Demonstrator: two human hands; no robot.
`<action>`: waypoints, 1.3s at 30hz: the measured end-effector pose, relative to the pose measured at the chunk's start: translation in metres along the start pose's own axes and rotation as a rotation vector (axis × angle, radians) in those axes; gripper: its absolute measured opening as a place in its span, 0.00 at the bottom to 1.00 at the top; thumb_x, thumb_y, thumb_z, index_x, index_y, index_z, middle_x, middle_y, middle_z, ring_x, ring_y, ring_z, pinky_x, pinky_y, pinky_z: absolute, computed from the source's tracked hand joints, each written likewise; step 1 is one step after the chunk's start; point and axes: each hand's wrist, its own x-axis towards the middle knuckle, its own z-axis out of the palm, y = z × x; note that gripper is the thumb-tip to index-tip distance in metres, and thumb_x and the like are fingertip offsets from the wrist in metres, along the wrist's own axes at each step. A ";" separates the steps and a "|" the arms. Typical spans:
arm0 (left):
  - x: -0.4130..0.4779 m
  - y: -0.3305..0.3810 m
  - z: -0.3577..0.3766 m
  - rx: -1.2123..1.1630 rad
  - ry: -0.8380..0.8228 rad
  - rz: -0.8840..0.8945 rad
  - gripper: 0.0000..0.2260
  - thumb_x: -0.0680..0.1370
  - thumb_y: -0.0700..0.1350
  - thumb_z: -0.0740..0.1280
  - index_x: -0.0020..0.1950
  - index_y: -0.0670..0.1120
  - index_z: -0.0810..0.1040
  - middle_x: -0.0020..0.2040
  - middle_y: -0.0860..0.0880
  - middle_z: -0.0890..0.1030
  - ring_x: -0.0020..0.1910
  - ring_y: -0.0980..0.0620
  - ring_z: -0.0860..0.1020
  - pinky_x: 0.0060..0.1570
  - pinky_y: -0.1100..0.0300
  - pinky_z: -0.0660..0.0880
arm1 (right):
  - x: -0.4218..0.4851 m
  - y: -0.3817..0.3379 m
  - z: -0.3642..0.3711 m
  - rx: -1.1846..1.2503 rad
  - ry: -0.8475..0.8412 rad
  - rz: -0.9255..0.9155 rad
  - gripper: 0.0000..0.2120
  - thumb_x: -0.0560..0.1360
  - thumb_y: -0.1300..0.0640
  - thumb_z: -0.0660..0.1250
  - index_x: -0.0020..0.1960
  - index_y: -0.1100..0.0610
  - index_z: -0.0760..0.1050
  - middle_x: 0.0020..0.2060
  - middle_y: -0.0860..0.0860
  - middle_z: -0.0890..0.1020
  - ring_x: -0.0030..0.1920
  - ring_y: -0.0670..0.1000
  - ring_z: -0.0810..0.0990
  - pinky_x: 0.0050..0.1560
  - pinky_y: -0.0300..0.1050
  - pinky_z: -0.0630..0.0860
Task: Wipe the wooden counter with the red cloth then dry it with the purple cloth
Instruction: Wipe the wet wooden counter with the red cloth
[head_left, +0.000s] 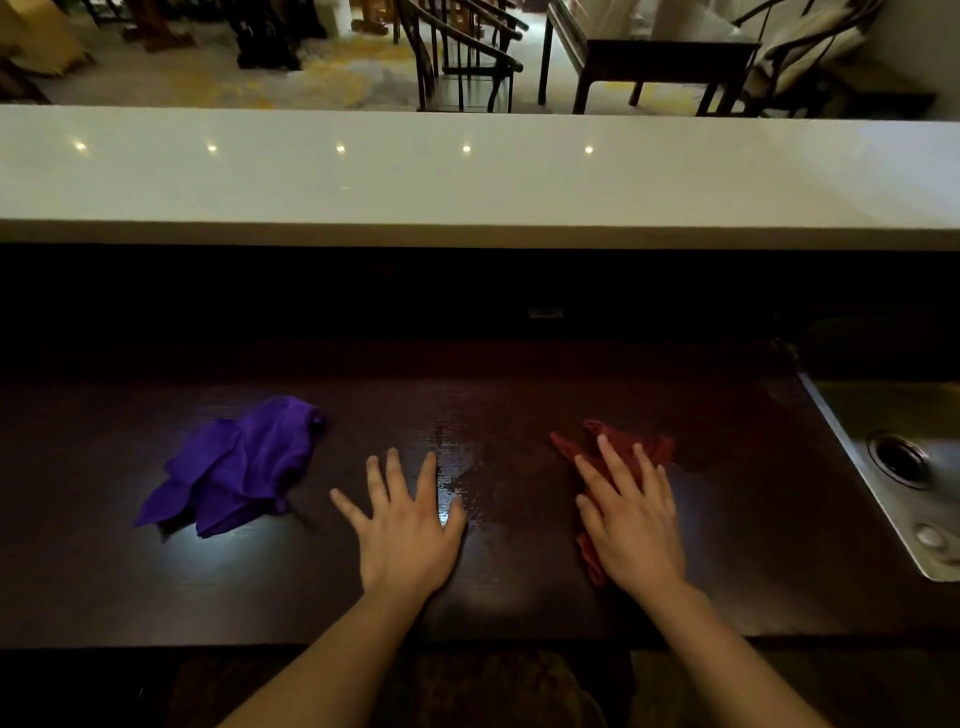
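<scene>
The dark wooden counter (156, 587) runs across the lower half of the view, with a wet, shiny patch between my hands. A crumpled purple cloth (236, 462) lies on it at the left, untouched. My left hand (405, 525) rests flat on the bare wood to the right of the purple cloth, fingers spread and holding nothing. The red cloth (589, 447) lies further right. My right hand (631, 519) presses flat on top of it with fingers extended, covering most of it; red edges show above and below the hand.
A steel sink (893, 462) with a drain is set into the counter at the right. A raised white ledge (467, 176) runs along the back. Beyond it stand dark wooden chairs (462, 57) and a table (649, 52).
</scene>
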 end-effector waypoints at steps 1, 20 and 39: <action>0.000 0.000 0.002 0.017 0.009 -0.005 0.32 0.75 0.67 0.45 0.78 0.57 0.53 0.79 0.41 0.54 0.77 0.39 0.46 0.68 0.26 0.41 | -0.001 -0.006 0.003 -0.009 0.006 0.008 0.24 0.80 0.43 0.57 0.74 0.44 0.63 0.78 0.46 0.58 0.77 0.59 0.53 0.76 0.59 0.49; 0.002 0.002 0.000 0.032 0.009 -0.026 0.31 0.75 0.66 0.45 0.77 0.58 0.57 0.78 0.42 0.57 0.77 0.40 0.48 0.68 0.26 0.44 | -0.052 0.039 0.012 -0.007 0.107 -0.297 0.22 0.78 0.45 0.57 0.72 0.46 0.68 0.72 0.40 0.68 0.70 0.52 0.68 0.72 0.49 0.54; 0.001 0.002 0.000 0.003 0.019 -0.029 0.31 0.74 0.65 0.46 0.76 0.58 0.60 0.77 0.43 0.60 0.77 0.41 0.51 0.69 0.26 0.48 | -0.031 0.106 -0.007 0.049 0.214 -0.013 0.19 0.77 0.45 0.62 0.67 0.46 0.75 0.74 0.49 0.67 0.65 0.61 0.71 0.62 0.59 0.70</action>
